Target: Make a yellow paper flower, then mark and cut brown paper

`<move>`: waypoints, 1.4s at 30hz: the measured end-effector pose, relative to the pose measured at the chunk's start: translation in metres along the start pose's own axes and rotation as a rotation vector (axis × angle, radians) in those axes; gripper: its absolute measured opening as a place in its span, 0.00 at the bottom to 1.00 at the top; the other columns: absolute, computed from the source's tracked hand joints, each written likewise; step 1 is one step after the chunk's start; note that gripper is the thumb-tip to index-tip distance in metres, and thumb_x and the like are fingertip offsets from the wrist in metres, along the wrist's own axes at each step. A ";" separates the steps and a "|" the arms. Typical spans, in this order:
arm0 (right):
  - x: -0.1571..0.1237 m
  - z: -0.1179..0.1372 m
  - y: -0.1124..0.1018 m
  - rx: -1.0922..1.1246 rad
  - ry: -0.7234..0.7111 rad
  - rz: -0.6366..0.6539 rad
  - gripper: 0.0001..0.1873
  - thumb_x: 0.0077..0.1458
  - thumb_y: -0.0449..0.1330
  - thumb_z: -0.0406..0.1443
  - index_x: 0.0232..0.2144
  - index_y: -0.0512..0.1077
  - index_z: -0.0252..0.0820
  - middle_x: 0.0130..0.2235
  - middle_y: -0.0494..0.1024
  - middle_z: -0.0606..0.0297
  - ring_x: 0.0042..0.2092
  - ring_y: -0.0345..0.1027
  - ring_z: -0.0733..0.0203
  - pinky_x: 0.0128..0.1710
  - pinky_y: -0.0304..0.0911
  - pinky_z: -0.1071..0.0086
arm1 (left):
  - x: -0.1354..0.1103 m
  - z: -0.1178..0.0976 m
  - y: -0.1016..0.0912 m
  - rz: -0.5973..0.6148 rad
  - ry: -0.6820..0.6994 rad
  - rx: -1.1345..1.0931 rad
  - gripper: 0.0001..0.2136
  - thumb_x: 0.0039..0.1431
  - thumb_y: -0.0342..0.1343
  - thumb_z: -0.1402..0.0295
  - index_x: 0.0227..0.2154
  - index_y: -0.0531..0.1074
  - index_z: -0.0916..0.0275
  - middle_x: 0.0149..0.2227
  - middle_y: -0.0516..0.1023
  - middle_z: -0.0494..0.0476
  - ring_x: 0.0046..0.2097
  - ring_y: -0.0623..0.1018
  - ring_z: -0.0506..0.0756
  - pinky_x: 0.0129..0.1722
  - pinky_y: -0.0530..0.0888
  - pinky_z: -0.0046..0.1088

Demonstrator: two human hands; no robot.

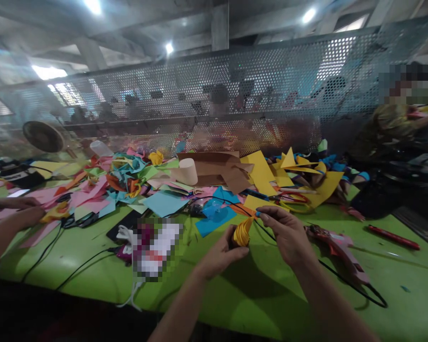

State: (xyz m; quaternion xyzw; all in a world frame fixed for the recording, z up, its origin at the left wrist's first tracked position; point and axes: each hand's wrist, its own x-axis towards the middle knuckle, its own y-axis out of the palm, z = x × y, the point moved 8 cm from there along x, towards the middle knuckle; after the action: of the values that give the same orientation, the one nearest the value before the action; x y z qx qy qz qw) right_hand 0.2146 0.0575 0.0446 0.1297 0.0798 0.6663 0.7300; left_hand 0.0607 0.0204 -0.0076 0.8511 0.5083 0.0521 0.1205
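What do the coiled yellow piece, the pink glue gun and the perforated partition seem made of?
Coiled yellow piece: perhaps felt or paper, matte, showing stacked edges and no shine. Pink glue gun: likely smooth plastic, from its molded-looking body. Perforated partition: probably metal sheet, dull-looking grey, with regular holes.

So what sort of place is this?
Probably a handicraft workshop: brightly coloured sheets and scraps lie heaped along the smooth green tabletop, a pink pistol-shaped glue gun lies at the right, and the left hand holds a small yellow ribbed piece.
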 end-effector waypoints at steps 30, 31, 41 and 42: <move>-0.002 -0.002 0.007 -0.055 -0.019 0.067 0.16 0.36 0.76 0.45 0.29 0.82 0.47 0.32 0.82 0.62 0.35 0.73 0.57 0.37 0.68 0.65 | -0.009 -0.008 -0.009 -0.149 -0.093 0.263 0.38 0.58 0.47 0.39 0.63 0.62 0.62 0.65 0.65 0.61 0.66 0.63 0.62 0.66 0.60 0.42; -0.002 -0.002 0.007 -0.057 -0.020 0.066 0.16 0.35 0.76 0.45 0.29 0.82 0.47 0.32 0.82 0.62 0.35 0.73 0.57 0.37 0.68 0.64 | -0.009 -0.007 -0.009 -0.147 -0.095 0.258 0.39 0.58 0.47 0.39 0.63 0.62 0.62 0.65 0.65 0.61 0.65 0.64 0.63 0.65 0.60 0.42; -0.003 -0.007 0.011 -0.033 0.023 0.080 0.17 0.35 0.76 0.45 0.29 0.81 0.46 0.32 0.82 0.63 0.34 0.72 0.58 0.37 0.67 0.65 | -0.009 -0.009 -0.009 -0.144 -0.077 0.265 0.36 0.59 0.47 0.40 0.62 0.63 0.60 0.65 0.65 0.60 0.66 0.62 0.63 0.66 0.59 0.45; -0.003 -0.006 0.011 -0.038 0.023 0.080 0.17 0.35 0.76 0.45 0.29 0.81 0.46 0.32 0.81 0.63 0.34 0.71 0.58 0.37 0.67 0.65 | -0.009 -0.009 -0.009 -0.144 -0.074 0.268 0.35 0.60 0.47 0.41 0.62 0.64 0.60 0.65 0.65 0.59 0.66 0.62 0.62 0.66 0.59 0.45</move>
State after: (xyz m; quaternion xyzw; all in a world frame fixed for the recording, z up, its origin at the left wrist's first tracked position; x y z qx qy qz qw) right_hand 0.2022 0.0557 0.0415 0.1111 0.0702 0.6979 0.7040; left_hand 0.0467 0.0178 -0.0008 0.8223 0.5656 -0.0564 0.0277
